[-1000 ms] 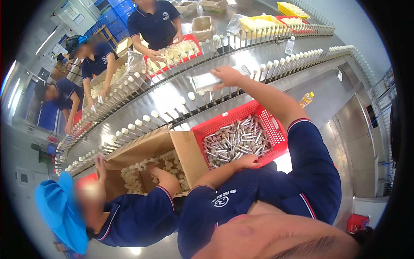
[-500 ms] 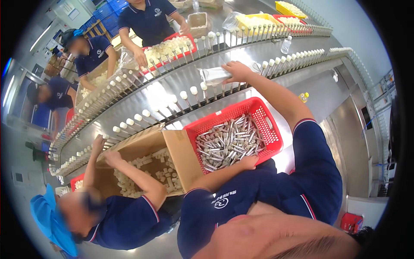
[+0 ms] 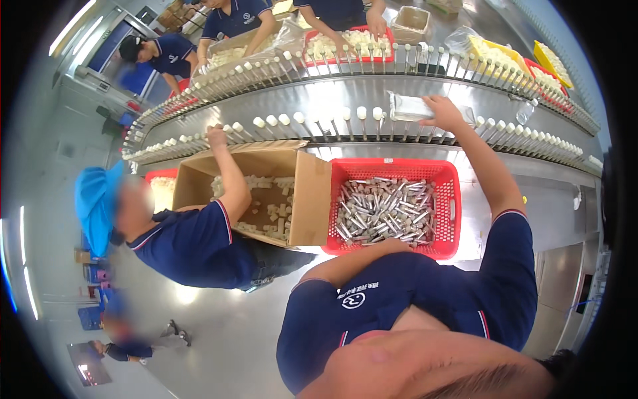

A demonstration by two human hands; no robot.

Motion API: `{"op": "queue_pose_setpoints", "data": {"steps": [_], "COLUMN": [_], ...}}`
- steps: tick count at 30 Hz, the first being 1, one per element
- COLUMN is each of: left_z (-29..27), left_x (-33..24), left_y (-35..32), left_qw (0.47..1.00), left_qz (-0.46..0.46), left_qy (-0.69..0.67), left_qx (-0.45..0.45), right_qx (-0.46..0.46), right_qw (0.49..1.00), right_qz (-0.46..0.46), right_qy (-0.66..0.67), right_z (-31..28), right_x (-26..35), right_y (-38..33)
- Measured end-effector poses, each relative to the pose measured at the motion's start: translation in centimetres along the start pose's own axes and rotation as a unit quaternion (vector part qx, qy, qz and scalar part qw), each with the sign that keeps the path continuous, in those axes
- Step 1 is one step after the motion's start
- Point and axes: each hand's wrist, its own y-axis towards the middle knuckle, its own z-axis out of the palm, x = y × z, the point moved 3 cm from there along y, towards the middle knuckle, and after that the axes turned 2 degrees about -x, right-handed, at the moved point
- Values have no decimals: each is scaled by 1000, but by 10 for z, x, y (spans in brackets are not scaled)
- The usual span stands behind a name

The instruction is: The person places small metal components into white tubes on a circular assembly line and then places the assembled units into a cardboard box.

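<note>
My right hand point(image 3: 444, 112) reaches onto the metal worktop, fingers and thumb across a silvery-white packet point(image 3: 411, 108). The packet lies behind a row of upright metal spindles with white tips point(image 3: 361, 114). My left hand point(image 3: 397, 245) rests by the near edge of a red perforated basket point(image 3: 454, 206); its fingers are hidden. Inside the basket lie many loose metal pins with greyish heads point(image 3: 385, 209), heaped together. Left of it stands an open cardboard box point(image 3: 312, 199) with small white cylindrical pieces point(image 3: 279, 219) scattered inside.
A co-worker in a blue cap point(image 3: 96, 206) sits at left, one hand point(image 3: 216, 136) at the spindle row. Across the worktop point(image 3: 279, 100), other people handle white pieces in a red basket point(image 3: 311, 58) and a box. A clear bottle point(image 3: 526, 112) is at right.
The view has turned, so the scene sits more level and farther right. My right hand stays on the packet, my left by the basket. One co-worker's hand is now at the spindles.
</note>
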Motion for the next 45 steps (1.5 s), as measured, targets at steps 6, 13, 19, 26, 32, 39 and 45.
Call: {"op": "queue_pose_setpoints", "data": {"steps": [6,13,19,26,32,39,45], "left_z": [9,-19,-10,-6,7,-5,-10], "left_x": [4,8,34,21,32,30,32], "left_y": [-27,-70,-140,-135,-140,-154,-148], "left_qw": [981,913,814,763,711,658,687], "left_qz": [-118,-320,-438,-523,-557,-546,-561], "left_qy": [-22,-19,-101,-85,-40,-60,-80], "left_qx": [-154,-251,-368,-371,-428,-515,-455], "right_qx": [-1,-94,-5,38,-19,-11,30], "right_qw": [1000,992,997,999,999,999,999], "right_qz": [4,-65,-73,-33,-18,-38,-9], "right_qy": [-4,54,13,16,45,18,14], "right_z": [-13,-34,0,-12,-35,-3,-15], "right_x": [-21,-7,-14,-46,-53,-47,-81], "right_y": [-1,33,4,-13,11,21,2]}}
